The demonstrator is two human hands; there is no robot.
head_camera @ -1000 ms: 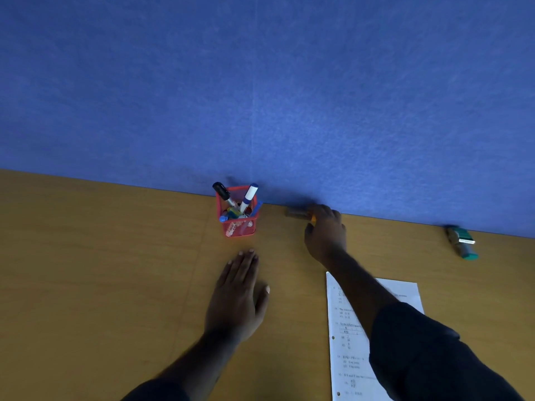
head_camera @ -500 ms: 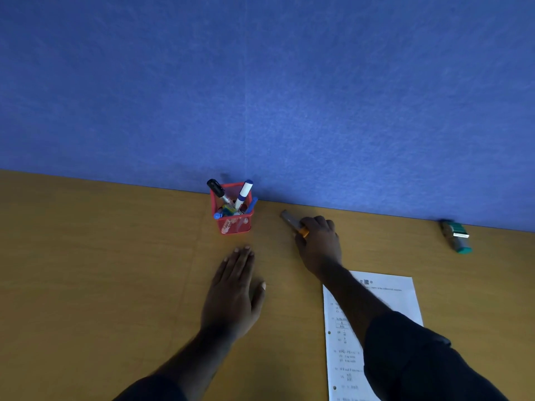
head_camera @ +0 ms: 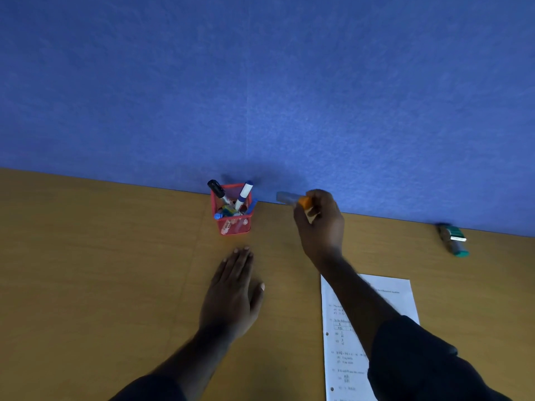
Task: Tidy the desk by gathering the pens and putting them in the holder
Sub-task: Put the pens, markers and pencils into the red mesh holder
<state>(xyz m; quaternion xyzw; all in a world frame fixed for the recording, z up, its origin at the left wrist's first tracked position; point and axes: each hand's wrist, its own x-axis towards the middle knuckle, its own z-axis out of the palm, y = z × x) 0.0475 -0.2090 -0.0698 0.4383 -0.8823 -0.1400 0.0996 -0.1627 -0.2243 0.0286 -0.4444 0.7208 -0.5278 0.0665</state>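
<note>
Orange-and-grey pen [head_camera: 292, 199] pinched in right hand [head_camera: 320, 224], lifted at frame centre, just right of red mesh holder [head_camera: 231, 211] against blue partition [head_camera: 260, 82]. Left hand [head_camera: 231, 296] flat, fingers spread, on wooden desk [head_camera: 86, 256] below holder.
</note>
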